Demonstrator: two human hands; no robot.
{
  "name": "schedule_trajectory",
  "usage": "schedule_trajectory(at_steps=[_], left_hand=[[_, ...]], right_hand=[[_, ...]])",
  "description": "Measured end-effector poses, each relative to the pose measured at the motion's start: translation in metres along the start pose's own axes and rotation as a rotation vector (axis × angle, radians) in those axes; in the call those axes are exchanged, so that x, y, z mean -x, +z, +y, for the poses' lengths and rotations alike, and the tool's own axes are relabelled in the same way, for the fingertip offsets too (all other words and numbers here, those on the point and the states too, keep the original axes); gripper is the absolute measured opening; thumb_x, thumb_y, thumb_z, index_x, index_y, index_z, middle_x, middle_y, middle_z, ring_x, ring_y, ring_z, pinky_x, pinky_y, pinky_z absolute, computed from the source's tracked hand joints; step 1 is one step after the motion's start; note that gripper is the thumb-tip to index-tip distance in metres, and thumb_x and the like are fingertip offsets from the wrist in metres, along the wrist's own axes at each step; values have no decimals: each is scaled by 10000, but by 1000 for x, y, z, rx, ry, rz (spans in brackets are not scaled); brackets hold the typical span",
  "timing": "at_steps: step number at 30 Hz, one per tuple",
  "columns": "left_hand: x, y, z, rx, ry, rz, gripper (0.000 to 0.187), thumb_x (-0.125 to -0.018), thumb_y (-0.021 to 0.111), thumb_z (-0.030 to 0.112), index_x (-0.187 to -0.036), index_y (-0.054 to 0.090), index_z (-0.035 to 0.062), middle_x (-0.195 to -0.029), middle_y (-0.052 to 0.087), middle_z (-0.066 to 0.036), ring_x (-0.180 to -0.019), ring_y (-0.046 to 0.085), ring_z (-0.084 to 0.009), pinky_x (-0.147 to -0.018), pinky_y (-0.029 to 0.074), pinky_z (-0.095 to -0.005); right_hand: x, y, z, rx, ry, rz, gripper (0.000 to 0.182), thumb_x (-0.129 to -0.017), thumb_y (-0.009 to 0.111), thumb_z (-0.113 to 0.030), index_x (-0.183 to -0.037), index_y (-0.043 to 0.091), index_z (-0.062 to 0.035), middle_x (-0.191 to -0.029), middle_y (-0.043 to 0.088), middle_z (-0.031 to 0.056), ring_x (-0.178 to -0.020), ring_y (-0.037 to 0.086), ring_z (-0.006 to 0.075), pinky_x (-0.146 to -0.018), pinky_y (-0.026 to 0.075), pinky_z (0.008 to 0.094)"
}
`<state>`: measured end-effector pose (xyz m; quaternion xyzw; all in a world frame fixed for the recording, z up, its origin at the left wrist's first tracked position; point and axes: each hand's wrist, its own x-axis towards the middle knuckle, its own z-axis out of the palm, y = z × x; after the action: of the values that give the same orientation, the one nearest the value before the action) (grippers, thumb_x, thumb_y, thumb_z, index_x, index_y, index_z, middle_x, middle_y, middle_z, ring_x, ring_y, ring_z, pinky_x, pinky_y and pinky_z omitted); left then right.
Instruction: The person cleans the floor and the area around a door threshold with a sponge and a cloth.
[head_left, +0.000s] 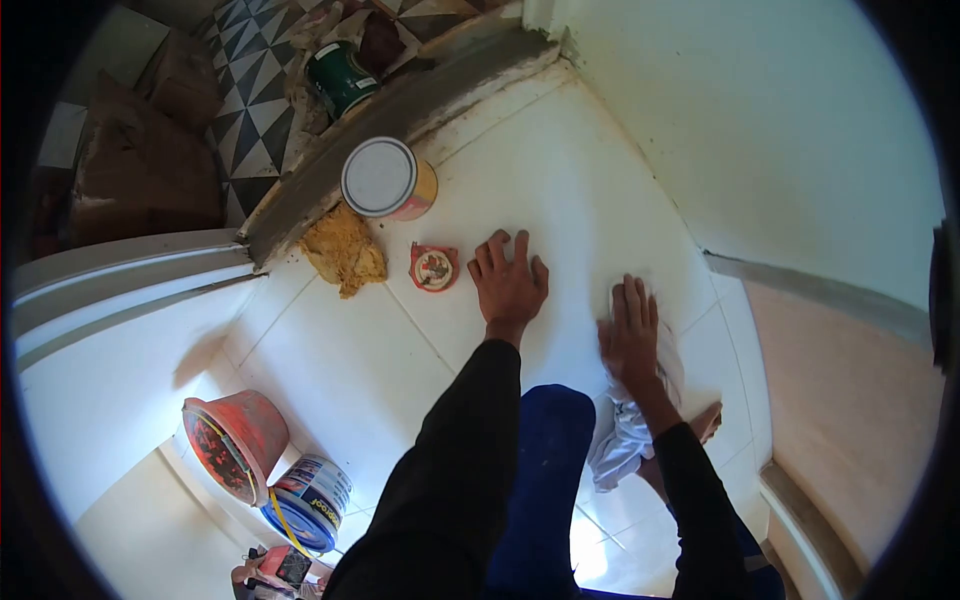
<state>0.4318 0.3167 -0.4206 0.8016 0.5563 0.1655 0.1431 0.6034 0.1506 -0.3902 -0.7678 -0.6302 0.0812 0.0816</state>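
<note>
My left hand (510, 283) rests on the white tiled floor (550, 170), palm down with fingers spread and nothing in it. Beside its fingertips lies a small red object with a round pale face (433, 268). To the right, my right hand (630, 335) is stretched out flat, fingers pointing away from me and slightly blurred. A white cloth (628, 440) bunches below and around its palm and wrist, next to my foot (707, 422). The fingers are not wrapped round the cloth.
A lidded can (382, 178) and a crumpled yellow-brown cloth (345, 250) sit near the doorway sill (400, 120). Beyond it lie a green can (340, 78) and brown boxes (145, 165). A red bucket (262, 425) and blue-and-white tub (312, 500) stand lower left.
</note>
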Motion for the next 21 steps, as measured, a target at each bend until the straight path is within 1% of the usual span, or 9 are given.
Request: schedule_trajectory(at_steps=[1, 4, 8, 10, 13, 14, 16, 18, 21], left_hand=[[-6, 0, 0, -6, -6, 5, 459, -905, 689, 285, -1333, 630, 130, -1313, 518, -127, -1215, 479, -356, -984, 403, -546], [1, 0, 0, 8, -36, -37, 466, -895, 696, 281, -1335, 634, 139, -1307, 520, -128, -1210, 481, -359, -987, 401, -549], [-3, 0, 1, -6, -43, -39, 468, -893, 694, 301, -1338, 633, 169, -1330, 529, -116, -1226, 497, -364, -982, 414, -556], [-4, 0, 1, -4, -42, -43, 466, -891, 696, 299, -1335, 634, 170, -1329, 528, -115, -1223, 497, -363, -985, 414, -556], [-3, 2, 1, -9, -46, -71, 470, -887, 699, 299, -1334, 637, 168, -1326, 528, -113, -1222, 497, -360, -987, 414, -556], [-3, 3, 1, -12, -51, -76, 471, -885, 700, 297, -1333, 639, 166, -1324, 529, -114, -1219, 496, -361, -985, 413, -558], [-6, 3, 2, -15, -45, -86, 473, -882, 702, 295, -1332, 640, 163, -1321, 529, -114, -1216, 495, -362, -984, 413, -559], [-5, 2, 2, -29, -76, -112, 470, -878, 705, 286, -1327, 645, 160, -1321, 528, -115, -1212, 491, -364, -982, 411, -561], [-4, 4, 1, -33, -65, -96, 465, -875, 707, 282, -1320, 649, 161, -1327, 522, -113, -1207, 487, -363, -980, 409, -559]], right_hand=[[-3, 1, 1, -12, 27, -102, 760, -1000, 668, -277, -1595, 360, 81, -1714, 308, 262, -1604, 270, 458, -1285, 209, 637], [-34, 8, -3, -77, -6, -73, 779, -996, 674, -309, -1603, 363, 67, -1719, 301, 259, -1613, 256, 448, -1290, 196, 631], [-117, 8, -15, -107, -105, -103, 783, -987, 673, -313, -1614, 373, 49, -1745, 258, 246, -1622, 246, 419, -1305, 186, 603], [-161, 11, -19, -135, -269, -88, 744, -990, 667, -285, -1597, 393, 44, -1724, 291, 252, -1606, 273, 422, -1301, 229, 575], [-224, 22, -15, -139, -265, 47, 686, -987, 659, -228, -1573, 421, 38, -1690, 337, 255, -1582, 309, 425, -1292, 271, 551], [-228, 21, -11, -138, -252, 45, 686, -987, 659, -228, -1573, 421, 38, -1690, 337, 255, -1582, 309, 425, -1292, 271, 551], [-234, 26, -4, -244, 44, 67, 639, -979, 648, -175, -1549, 446, 31, -1660, 370, 257, -1561, 340, 421, -1284, 295, 536], [-200, 25, -3, -190, -4, 102, 679, -969, 667, -173, -1573, 428, 26, -1664, 370, 249, -1584, 311, 414, -1287, 279, 560], [-176, 16, -4, -110, -45, -6, 763, -976, 695, -238, -1619, 379, 26, -1683, 373, 230, -1607, 285, 414, -1283, 253, 615]])
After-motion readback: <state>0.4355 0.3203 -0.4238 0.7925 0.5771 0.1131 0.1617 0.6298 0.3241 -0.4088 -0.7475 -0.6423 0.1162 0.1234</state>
